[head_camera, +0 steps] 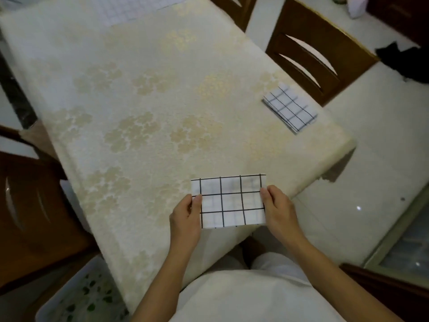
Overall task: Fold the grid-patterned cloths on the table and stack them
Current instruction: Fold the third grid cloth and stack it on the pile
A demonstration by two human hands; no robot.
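Note:
I hold a small folded white cloth with a black grid (229,202) stretched flat between both hands, above the near edge of the table. My left hand (186,216) pinches its left edge, thumb on top. My right hand (277,209) pinches its right edge the same way. A second folded grid cloth (290,109) lies on the table near the right edge, in front of a chair. A third cloth with a fainter grid (137,6) lies spread out at the far end of the table.
The table (139,101) carries a cream floral tablecloth. Wooden chairs stand at the right (318,52) and left (34,212). A white basket (76,296) sits on the floor at lower left. A dark garment (404,61) lies on the floor at right.

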